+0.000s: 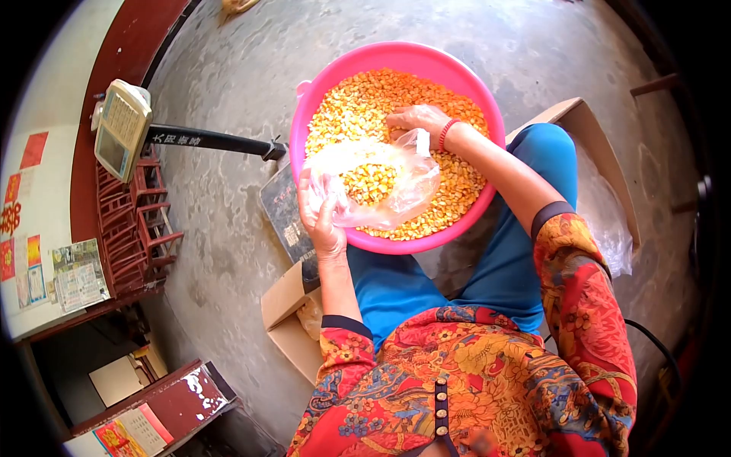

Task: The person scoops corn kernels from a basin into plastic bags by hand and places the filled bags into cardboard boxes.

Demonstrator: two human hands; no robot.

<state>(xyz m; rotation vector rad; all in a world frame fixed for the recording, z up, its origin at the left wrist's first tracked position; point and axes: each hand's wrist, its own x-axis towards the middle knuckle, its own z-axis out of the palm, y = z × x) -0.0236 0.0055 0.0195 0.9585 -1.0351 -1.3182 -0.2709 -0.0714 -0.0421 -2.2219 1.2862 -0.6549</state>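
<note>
A pink basin [493,107] in front of me holds a wide heap of yellow-orange corn kernels [358,99]. At the basin's near left rim, my left hand [324,225] is closed on the edge of a clear plastic bag [415,183]. The bag lies spread over the kernels with its mouth open, and more kernels show inside it. My right hand [420,120], with a red bracelet at the wrist, is down among the kernels beyond the bag. Its fingers are partly buried, so what they hold is hidden.
A platform scale [285,206] stands under the basin's left side, its display [120,129] on a black post. Cardboard boxes [293,297] sit left and right of my legs; the right one holds clear plastic [609,213]. Red wooden stools [126,228] are stacked by the left wall.
</note>
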